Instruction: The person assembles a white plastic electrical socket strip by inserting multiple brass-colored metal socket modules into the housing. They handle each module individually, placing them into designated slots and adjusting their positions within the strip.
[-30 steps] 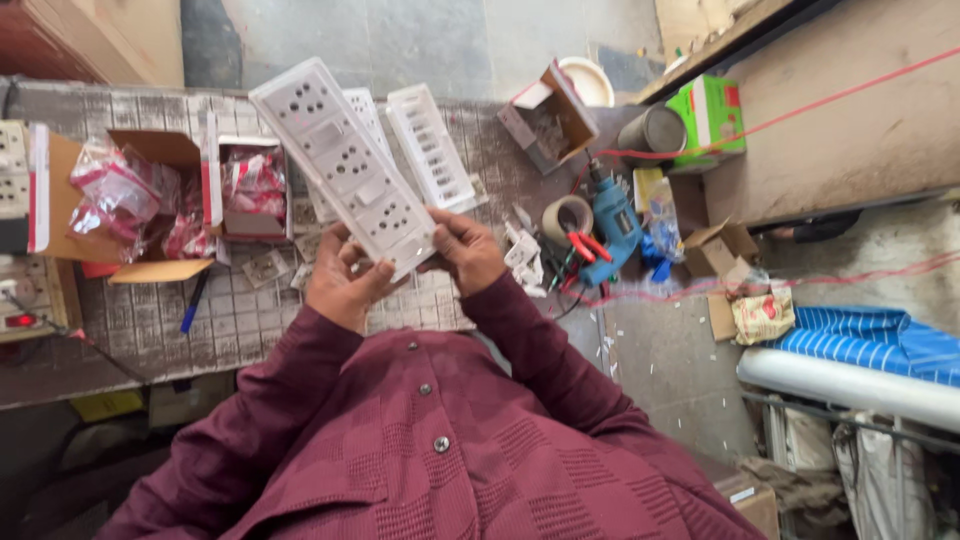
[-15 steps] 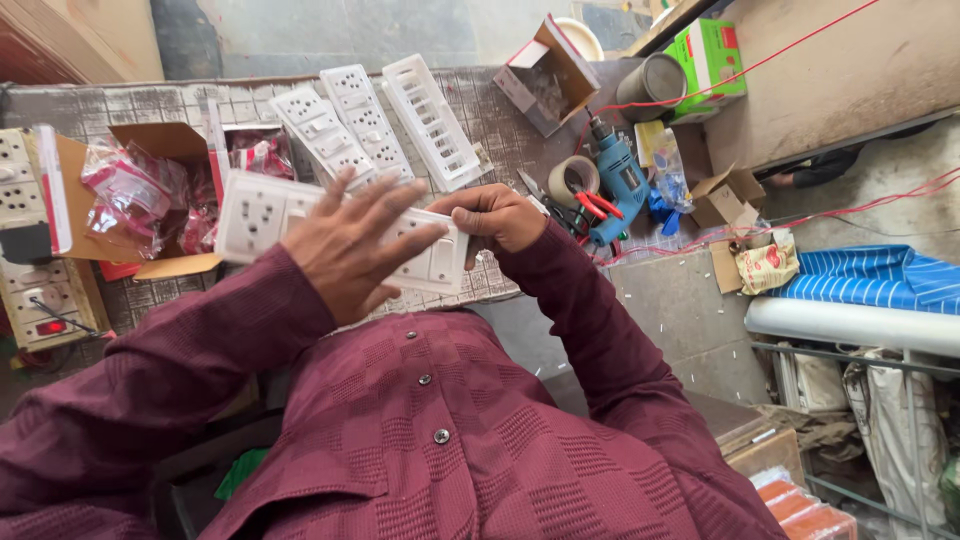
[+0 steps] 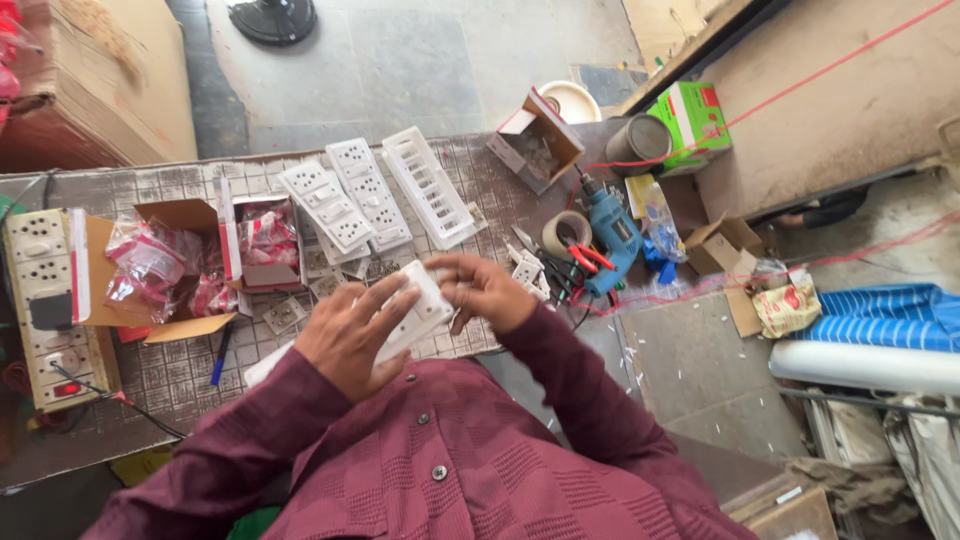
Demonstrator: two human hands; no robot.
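Close to the chest, above the maroon shirt [image 3: 450, 470], I see both hands meeting on one white switch plate [image 3: 425, 312]. My left hand [image 3: 348, 335] lies over it from the top with the fingers spread and curled on its face, so most of the plate is hidden under it. My right hand [image 3: 487, 292] pinches the plate's right end between thumb and fingertips. The plate is tilted and held just above the patterned table [image 3: 190, 375], near its front edge.

Just behind the hands lie three more white socket strips [image 3: 345, 205] side by side, and beside them an empty white frame [image 3: 430, 187]. To the left stands an open cardboard box [image 3: 165, 265] with red packets. At the far left edge is a beige extension board [image 3: 45, 300]. To the right I see a roll of tape [image 3: 566, 233], red pliers [image 3: 585, 258] and a blue drill [image 3: 610, 232]. Farther away stand a small open carton [image 3: 537, 142], a grey tin [image 3: 640, 142] and a green box [image 3: 690, 115].
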